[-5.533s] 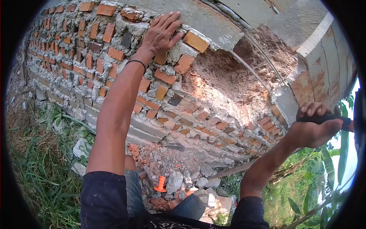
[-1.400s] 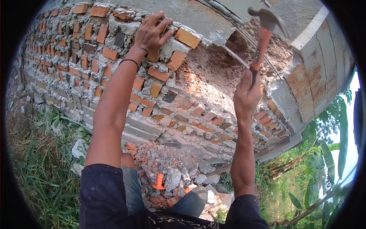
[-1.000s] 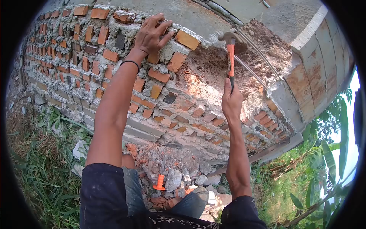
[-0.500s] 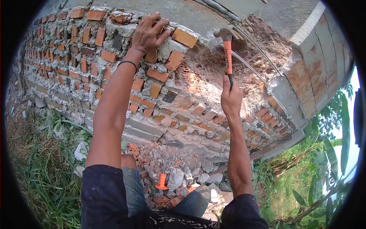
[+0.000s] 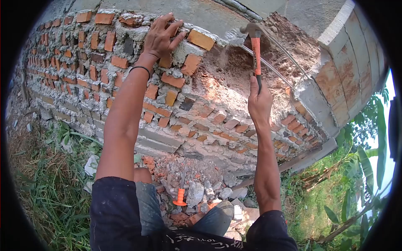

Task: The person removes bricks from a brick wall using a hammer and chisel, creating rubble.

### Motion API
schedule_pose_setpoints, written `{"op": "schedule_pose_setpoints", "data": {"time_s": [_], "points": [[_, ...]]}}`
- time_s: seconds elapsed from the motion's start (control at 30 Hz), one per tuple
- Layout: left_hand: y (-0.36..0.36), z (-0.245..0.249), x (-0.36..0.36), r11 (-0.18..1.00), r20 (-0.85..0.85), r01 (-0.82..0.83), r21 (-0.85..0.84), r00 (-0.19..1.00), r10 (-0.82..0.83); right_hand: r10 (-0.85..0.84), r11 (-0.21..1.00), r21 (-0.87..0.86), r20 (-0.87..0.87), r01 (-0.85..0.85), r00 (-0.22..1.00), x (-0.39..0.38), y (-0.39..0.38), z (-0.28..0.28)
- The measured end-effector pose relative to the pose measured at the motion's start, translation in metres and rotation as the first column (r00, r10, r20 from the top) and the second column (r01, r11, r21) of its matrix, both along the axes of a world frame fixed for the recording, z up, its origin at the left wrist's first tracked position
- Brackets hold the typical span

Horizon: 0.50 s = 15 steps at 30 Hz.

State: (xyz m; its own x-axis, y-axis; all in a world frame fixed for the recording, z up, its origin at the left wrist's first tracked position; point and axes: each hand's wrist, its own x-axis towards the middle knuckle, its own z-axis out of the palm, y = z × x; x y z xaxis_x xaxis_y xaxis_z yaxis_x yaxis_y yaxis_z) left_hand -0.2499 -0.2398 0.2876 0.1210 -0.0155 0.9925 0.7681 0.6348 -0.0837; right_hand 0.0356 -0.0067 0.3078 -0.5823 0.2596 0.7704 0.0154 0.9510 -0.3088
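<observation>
My right hand point(image 5: 260, 104) is wrapped around the black lower grip of a claw hammer point(image 5: 256, 56) with an orange handle. Its metal head is up beside the bent steel rods point(image 5: 278, 46) and overlaps the broken-open part of the wall. My left hand point(image 5: 161, 37) rests on the top edge of the brick wall point(image 5: 119, 62), fingers spread over the mortar, holding nothing. Just right of those fingers is a yellowish brick point(image 5: 201, 39) at the wall's top, with an orange brick point(image 5: 191, 64) below it.
Brown soil point(image 5: 289, 31) shows inside the wall's gap. A chisel with an orange hand guard point(image 5: 180, 196) stands among rubble point(image 5: 194, 193) by my legs. A concrete slab structure point(image 5: 347, 62) rises at right. Grass point(image 5: 54, 184) grows on the left, banana plants point(image 5: 368, 167) on the right.
My right hand has moved slightly right with the hammer, whose head is now a little higher and further over the steel rods. The left hand stays on the wall top.
</observation>
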Motion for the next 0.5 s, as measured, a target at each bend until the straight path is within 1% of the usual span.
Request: {"op": "schedule_pose_setpoints", "data": {"time_s": [0.03, 0.07, 0.1, 0.13, 0.17, 0.2, 0.23, 0.27, 0.3, 0.33, 0.37, 0.4, 0.43, 0.5], "points": [[0.001, 0.003, 0.0, 1.0, 0.015, 0.006, -0.001, 1.0, -0.006, 0.05, 0.998, -0.035, -0.097, -0.054, 0.994, 0.009, -0.013, 0.017], [0.001, 0.004, -0.001, 1.0, -0.008, -0.002, -0.001, 1.0, 0.002, 0.172, 0.984, -0.012, -0.241, -0.18, 0.955, 0.013, -0.014, 0.03], [0.002, 0.001, 0.0, 1.0, -0.004, -0.002, -0.002, 1.0, 0.002, 0.282, 0.955, 0.021, -0.372, -0.296, 0.884, 0.018, -0.014, 0.039], [0.002, 0.002, 0.0, 1.0, -0.01, -0.007, -0.001, 1.0, 0.007, 0.417, 0.885, 0.037, -0.506, -0.464, 0.755, 0.019, -0.021, 0.049], [0.001, 0.003, 0.0, 1.0, -0.013, -0.013, -0.001, 1.0, 0.013, 0.519, 0.786, 0.077, -0.62, -0.614, 0.588, 0.019, -0.027, 0.056], [0.0, 0.003, -0.001, 1.0, -0.014, -0.018, -0.001, 1.0, 0.018, 0.615, 0.709, 0.208, -0.649, -0.674, 0.447, 0.015, -0.031, 0.057], [0.0, 0.003, -0.003, 1.0, 0.0, -0.014, 0.0, 1.0, 0.014, 0.625, 0.669, 0.293, -0.719, -0.683, 0.304, -0.003, -0.028, 0.047], [0.001, 0.003, -0.003, 1.0, 0.017, -0.006, 0.001, 1.0, 0.006, 0.648, 0.66, 0.254, -0.668, -0.707, 0.365, -0.02, -0.014, 0.026], [0.001, 0.001, -0.002, 1.0, 0.025, 0.002, -0.002, 1.0, -0.002, 0.449, 0.883, 0.109, -0.484, -0.457, 0.752, -0.041, 0.027, -0.015], [0.001, 0.001, -0.001, 1.0, 0.034, 0.008, -0.001, 0.999, -0.008, 0.139, 0.98, 0.165, -0.16, -0.112, 0.977, -0.04, 0.022, -0.02], [0.0, 0.003, 0.0, 1.0, 0.035, 0.012, -0.004, 0.999, -0.012, 0.021, 0.99, 0.141, -0.043, -0.015, 0.999, -0.045, 0.034, -0.033], [0.0, 0.005, -0.001, 1.0, -0.029, -0.01, -0.006, 1.0, 0.01, -0.025, 0.999, 0.024, 0.034, 0.024, 0.999, -0.029, 0.022, -0.026], [-0.006, 0.009, -0.003, 0.999, -0.033, -0.03, 0.025, 0.999, 0.031, -0.046, 0.996, -0.064, 0.134, 0.055, 0.99, -0.012, 0.008, -0.009], [0.0, 0.004, 0.001, 1.0, 0.003, 0.03, 0.003, 1.0, -0.03, 0.096, 0.993, -0.058, -0.128, -0.105, 0.987, 0.005, 0.0, 0.009]]}}
